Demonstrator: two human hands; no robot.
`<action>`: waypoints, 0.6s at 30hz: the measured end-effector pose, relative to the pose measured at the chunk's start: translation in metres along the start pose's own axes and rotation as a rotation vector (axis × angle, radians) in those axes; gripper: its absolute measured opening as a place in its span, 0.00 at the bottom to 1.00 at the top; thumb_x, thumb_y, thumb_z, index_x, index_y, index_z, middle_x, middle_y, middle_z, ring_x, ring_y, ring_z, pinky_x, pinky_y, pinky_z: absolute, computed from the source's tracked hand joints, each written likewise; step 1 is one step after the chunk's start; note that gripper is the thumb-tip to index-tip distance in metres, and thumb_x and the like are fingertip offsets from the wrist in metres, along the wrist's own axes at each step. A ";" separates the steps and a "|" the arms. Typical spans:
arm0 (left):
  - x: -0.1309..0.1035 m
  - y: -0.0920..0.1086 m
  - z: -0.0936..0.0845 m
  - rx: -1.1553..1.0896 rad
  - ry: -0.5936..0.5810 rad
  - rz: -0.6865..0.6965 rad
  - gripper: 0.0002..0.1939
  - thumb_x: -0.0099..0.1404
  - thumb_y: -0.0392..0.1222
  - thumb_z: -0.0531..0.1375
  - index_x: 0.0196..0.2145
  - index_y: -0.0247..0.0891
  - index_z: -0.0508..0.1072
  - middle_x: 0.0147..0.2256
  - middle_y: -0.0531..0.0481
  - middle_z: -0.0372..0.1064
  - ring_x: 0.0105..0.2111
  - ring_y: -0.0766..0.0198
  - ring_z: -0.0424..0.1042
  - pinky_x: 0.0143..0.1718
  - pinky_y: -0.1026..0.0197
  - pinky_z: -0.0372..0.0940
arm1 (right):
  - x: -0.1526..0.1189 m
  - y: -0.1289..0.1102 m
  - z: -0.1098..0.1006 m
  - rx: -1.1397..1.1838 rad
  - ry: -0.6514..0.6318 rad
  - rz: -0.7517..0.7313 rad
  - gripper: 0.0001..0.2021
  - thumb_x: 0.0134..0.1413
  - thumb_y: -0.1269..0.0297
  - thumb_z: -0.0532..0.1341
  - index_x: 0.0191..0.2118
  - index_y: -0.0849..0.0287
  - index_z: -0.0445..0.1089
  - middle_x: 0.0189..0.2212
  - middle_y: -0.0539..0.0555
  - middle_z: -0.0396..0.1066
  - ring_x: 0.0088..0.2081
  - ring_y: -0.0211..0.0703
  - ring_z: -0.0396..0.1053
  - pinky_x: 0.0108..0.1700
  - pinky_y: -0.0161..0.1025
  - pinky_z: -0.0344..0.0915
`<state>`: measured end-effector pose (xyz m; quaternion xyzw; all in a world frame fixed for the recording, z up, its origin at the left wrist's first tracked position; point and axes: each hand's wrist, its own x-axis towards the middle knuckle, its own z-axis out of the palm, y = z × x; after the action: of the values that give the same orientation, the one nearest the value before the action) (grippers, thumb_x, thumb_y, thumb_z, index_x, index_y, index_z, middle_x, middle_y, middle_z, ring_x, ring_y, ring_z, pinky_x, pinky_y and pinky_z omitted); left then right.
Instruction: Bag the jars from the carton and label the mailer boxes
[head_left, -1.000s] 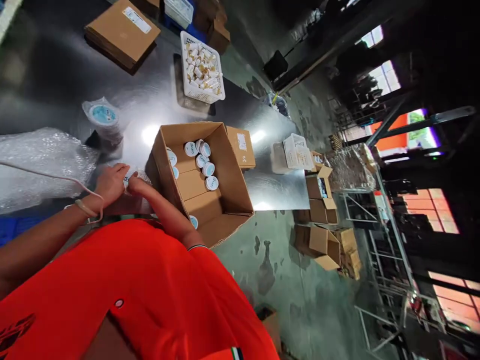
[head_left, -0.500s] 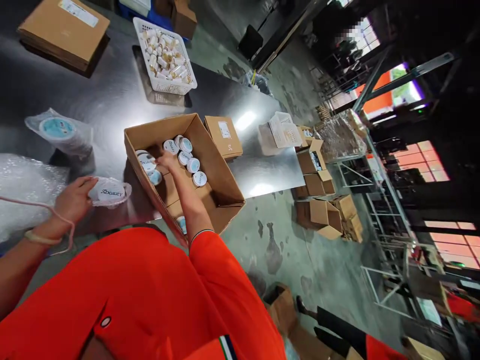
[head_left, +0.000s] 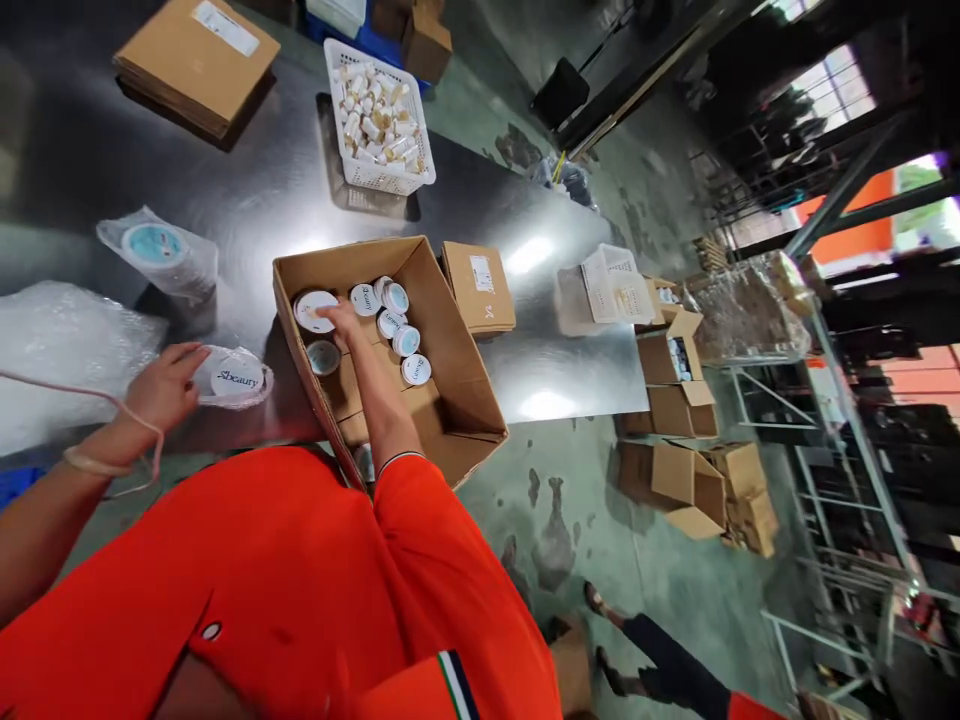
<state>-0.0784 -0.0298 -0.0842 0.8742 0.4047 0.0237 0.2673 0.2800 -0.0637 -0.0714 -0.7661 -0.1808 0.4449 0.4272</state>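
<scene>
An open cardboard box (head_left: 469,385) stands at the table's near edge with several round white and blue jars inside, some labelled "beauty". My right hand (head_left: 339,318) reaches into it, fingers closed on a white-lidded jar (head_left: 313,311) at the box's left side. Left of the box, my left hand (head_left: 169,382) grips the end of a clear-wrapped roll of jars (head_left: 238,377) lying on the table. Farther back, another wrapped stack (head_left: 161,250) with a blue top stands on the table.
Bubble wrap (head_left: 71,350) lies at the left. On the metal table (head_left: 480,205) are flattened cartons (head_left: 199,62), a white basket of small bottles (head_left: 382,125), a brown carton (head_left: 480,285) and a white basket (head_left: 619,285). Open boxes (head_left: 679,485) and a person's legs (head_left: 667,655) are at the right.
The camera view has shifted, moving the table things rightward in view. My right hand has moved slightly within the box over the white-lidded jar. My left hand keeps its grip on the wrapped roll.
</scene>
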 end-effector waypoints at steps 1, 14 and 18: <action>0.001 0.001 -0.001 -0.016 -0.002 -0.003 0.37 0.67 0.44 0.53 0.69 0.29 0.75 0.72 0.30 0.69 0.70 0.38 0.73 0.76 0.38 0.67 | -0.009 -0.005 -0.005 0.042 0.002 -0.023 0.15 0.60 0.62 0.75 0.47 0.63 0.76 0.35 0.51 0.81 0.43 0.43 0.79 0.53 0.41 0.78; 0.018 -0.003 0.003 -0.180 -0.085 0.033 0.46 0.53 0.38 0.60 0.70 0.24 0.75 0.73 0.31 0.69 0.71 0.39 0.72 0.74 0.39 0.69 | -0.143 0.017 0.090 0.112 -0.286 0.017 0.19 0.45 0.69 0.80 0.43 0.56 0.76 0.37 0.47 0.80 0.45 0.44 0.78 0.52 0.38 0.78; 0.013 0.000 0.002 -0.184 -0.103 0.043 0.50 0.54 0.36 0.61 0.76 0.21 0.69 0.76 0.28 0.64 0.75 0.38 0.69 0.77 0.42 0.65 | -0.129 0.033 0.106 0.029 -0.223 0.052 0.20 0.41 0.69 0.80 0.41 0.55 0.77 0.35 0.47 0.79 0.40 0.42 0.77 0.47 0.36 0.78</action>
<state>-0.0690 -0.0217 -0.0884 0.8546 0.3676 0.0214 0.3662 0.1183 -0.1148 -0.0558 -0.7101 -0.2010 0.5406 0.4038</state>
